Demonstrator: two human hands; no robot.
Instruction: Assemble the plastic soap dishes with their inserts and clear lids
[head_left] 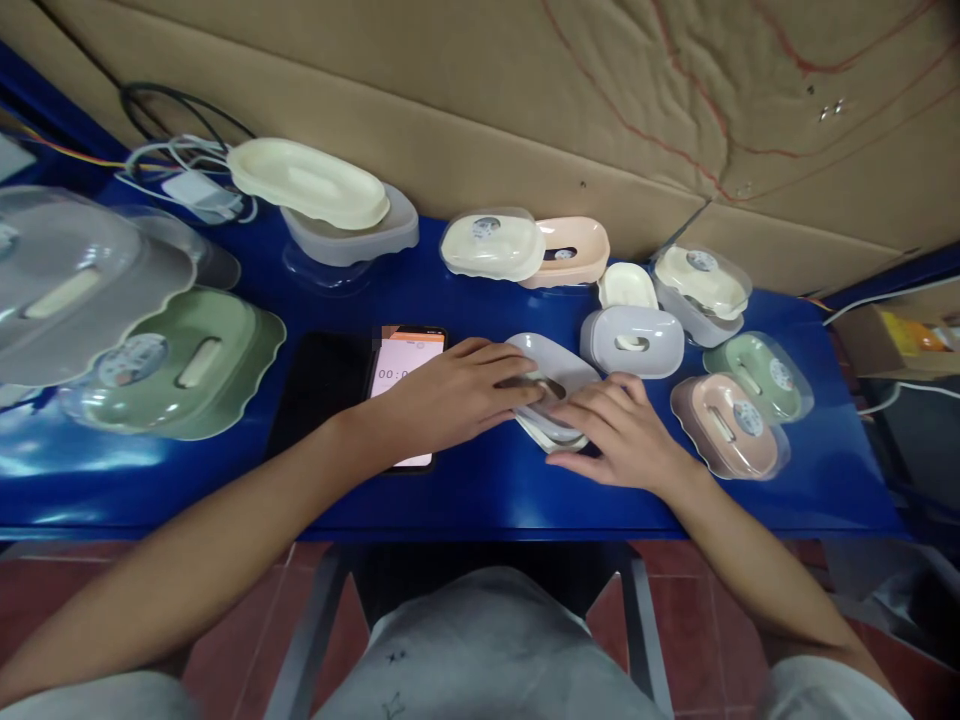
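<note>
A pale lavender plastic lid [546, 352] with an oval slot lies near the front of the blue table, on top of a cream wavy-edged plastic piece [551, 440]. From the left, my left hand [474, 388] reaches over the lid, its bent fingers gripping around the slot. My right hand [621, 430] closes on the lid's right side, fingertips near the slot and thumb low at the rim. Both hands partly hide the slot and whatever is in it. Beside my left wrist lies a phone [407, 372] showing a timer, its digits partly covered.
A lavender box [637, 345], pink box [727, 425] and green lid [757, 375] stand right. Cream [491, 245] and peach [581, 245] pieces sit behind. Left are a green box [191, 365], large grey box [75, 280] and white charger [202, 195]. Cardboard [450, 110] backs the table.
</note>
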